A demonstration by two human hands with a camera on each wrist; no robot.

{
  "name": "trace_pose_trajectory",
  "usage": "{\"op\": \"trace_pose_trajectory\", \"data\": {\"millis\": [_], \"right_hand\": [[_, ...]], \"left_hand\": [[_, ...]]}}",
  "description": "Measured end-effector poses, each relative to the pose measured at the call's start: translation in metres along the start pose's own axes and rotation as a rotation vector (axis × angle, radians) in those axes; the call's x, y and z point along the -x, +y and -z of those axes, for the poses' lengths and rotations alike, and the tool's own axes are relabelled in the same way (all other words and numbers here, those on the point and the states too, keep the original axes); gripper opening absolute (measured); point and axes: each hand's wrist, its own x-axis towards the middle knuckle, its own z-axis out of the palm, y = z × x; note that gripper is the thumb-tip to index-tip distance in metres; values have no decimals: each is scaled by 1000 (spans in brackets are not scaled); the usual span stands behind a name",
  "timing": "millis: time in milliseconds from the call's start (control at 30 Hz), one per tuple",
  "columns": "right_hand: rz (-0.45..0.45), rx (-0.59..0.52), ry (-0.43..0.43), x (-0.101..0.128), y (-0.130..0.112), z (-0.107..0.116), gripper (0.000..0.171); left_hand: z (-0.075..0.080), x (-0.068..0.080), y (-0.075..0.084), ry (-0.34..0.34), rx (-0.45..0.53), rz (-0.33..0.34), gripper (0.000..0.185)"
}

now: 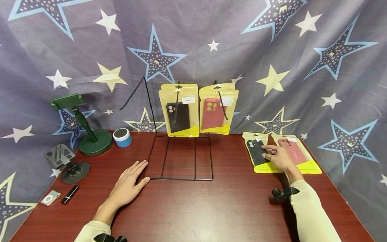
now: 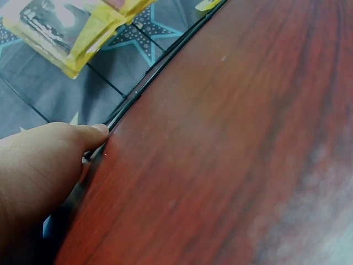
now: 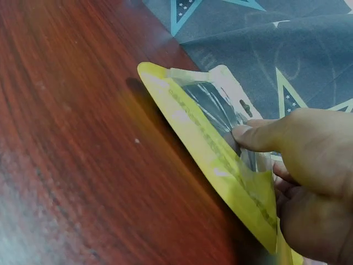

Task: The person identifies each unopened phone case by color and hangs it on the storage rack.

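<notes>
Far left of the head view, off to the side: a small silver square gadget [image 1: 50, 198] and a black stick-shaped item [image 1: 70, 194] near the table's front-left corner, a grey folding phone stand on a round base [image 1: 67, 163], a dark green phone holder w/ a round foot [image 1: 86, 129], and a blue-and-white round speaker [image 1: 122, 137] further back. Lower left-centre, the left hand [image 1: 128, 185] lies flat, fingers straight, gripping nothing; in the left wrist view the thumb tip [image 2: 99, 130] touches the base wire of the black wire display rack [image 1: 180, 158]. Centre frame, two yellow-edged clear pouches hang on the rack's hooks: one w/ a black phone case [image 1: 179, 115], one w/ a red phone case [image 1: 217, 112]; a third hook at the rack's left is bare. Right of centre, the right hand [image 1: 278, 157] rests on the yellow-edged clear pouch w/ a black case [image 1: 257, 153] lying flat on the table, thumb pressing its face and fingers curling under the near edge per the right wrist view, so it's pinching that pouch. Just right, touching it, a matching pouch w/ a pink case [image 1: 297, 153]. To do it well, I'd judge: keep the pinch near the edge, lift w/o dragging the pink one, keep the hang hole clear. Surface: dark red wood-grain table [image 1: 211, 208]; behind, a grey star-print cloth backdrop [image 1: 272, 50].
</notes>
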Motion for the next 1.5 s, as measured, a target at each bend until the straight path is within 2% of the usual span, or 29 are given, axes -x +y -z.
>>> {"op": "trace_pose_trajectory", "data": {"millis": [333,500,733,1033,1333,1500], "right_hand": [[51,53,70,2,-10,-6,34],[35,72,71,-1,-12,-7,32],[-23,-70,72,1,-6,-4,36],[-100,-284,16,3,-7,2,46],[-126,-296,46,6,-5,2,44],[-81,-284,73,8,-8,-1,46]], "left_hand": [[0,0,0,4,-2,-7,62],[-1,-1,0,7,-6,-12,62],[-3,-3,0,9,-12,-19,62],[-2,-1,0,10,-7,-16,61],[-1,-1,1,6,-4,-10,61],[-1,0,1,6,-11,-9,61]]}}
